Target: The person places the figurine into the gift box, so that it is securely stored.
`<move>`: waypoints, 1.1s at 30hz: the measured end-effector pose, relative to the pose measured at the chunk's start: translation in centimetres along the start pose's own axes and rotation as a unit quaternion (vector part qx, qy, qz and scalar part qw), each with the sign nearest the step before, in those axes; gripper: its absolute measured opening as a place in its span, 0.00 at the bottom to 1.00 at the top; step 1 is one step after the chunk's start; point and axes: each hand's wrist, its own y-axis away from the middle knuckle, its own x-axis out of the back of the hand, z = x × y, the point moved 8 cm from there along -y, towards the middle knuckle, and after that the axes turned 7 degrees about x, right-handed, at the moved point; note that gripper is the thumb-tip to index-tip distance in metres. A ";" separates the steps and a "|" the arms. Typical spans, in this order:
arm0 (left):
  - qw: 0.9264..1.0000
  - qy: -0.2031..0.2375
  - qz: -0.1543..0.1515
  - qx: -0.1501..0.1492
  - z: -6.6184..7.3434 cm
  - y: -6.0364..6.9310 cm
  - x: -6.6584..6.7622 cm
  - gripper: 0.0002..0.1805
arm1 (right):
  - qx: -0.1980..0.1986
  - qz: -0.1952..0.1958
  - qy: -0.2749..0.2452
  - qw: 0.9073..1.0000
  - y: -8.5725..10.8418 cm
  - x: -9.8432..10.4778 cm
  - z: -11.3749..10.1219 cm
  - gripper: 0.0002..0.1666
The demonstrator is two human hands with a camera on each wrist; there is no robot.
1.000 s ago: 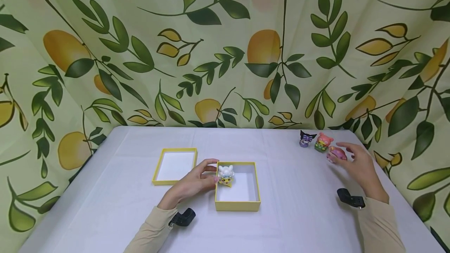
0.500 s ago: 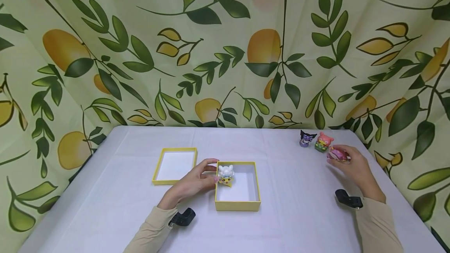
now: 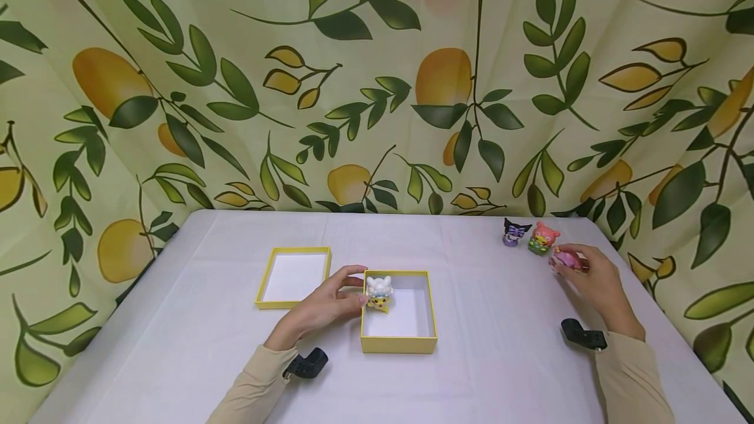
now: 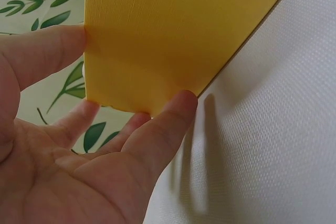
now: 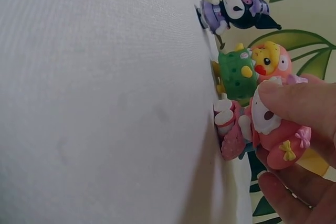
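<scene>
In the head view, a yellow-edged open box (image 3: 398, 344) stands mid-table with a white-and-yellow figurine (image 3: 379, 294) in its back left corner. My left hand (image 3: 326, 303) holds the box at its left side. The left wrist view shows the thumb at the rim and fingertips round the corner of the yellow wall (image 4: 157, 40). At the right, my right hand (image 3: 597, 283) pinches a pink-hooded figurine (image 5: 270, 124) with bows by its head, thumb across the face. Its feet appear to be at the tabletop.
Behind the pinched figurine stand a figurine in a pink hood and green outfit (image 3: 542, 239) and a black-and-purple figurine (image 3: 514, 232). A shallow yellow-rimmed lid (image 3: 292, 307) lies left of the box. A leaf-patterned curtain (image 3: 377, 129) hangs behind the white table (image 3: 471, 385).
My right hand has moved slightly left and its fingers have come together on the pink-hooded figurine. The left hand and the box have stayed in place.
</scene>
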 end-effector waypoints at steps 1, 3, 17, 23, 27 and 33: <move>1.000 -0.002 0.001 -0.001 0.0 0.0 0.0 0.35 | -0.003 0.000 0.000 1.000 0.0 0.0 0.1 0.26; 1.000 -0.004 0.001 -0.001 0.0 0.0 0.0 0.35 | -0.010 0.001 0.002 1.000 0.0 0.0 0.2 0.26; 1.000 -0.003 -0.003 0.001 -0.1 -0.1 0.0 0.34 | -0.004 -0.015 0.009 1.000 0.1 0.2 -0.2 0.29; 1.000 -0.002 -0.008 -0.009 -0.1 -0.2 0.0 0.34 | -0.006 -0.019 0.011 1.000 0.0 -0.1 0.2 0.30; 1.000 -0.003 -0.007 -0.008 -0.1 -0.2 0.0 0.35 | -0.001 -0.017 0.012 1.000 -0.1 -0.3 0.4 0.31; 1.000 -0.005 -0.005 -0.005 -0.1 -0.1 0.0 0.34 | -0.007 -0.012 0.011 1.000 -0.1 -0.3 0.3 0.31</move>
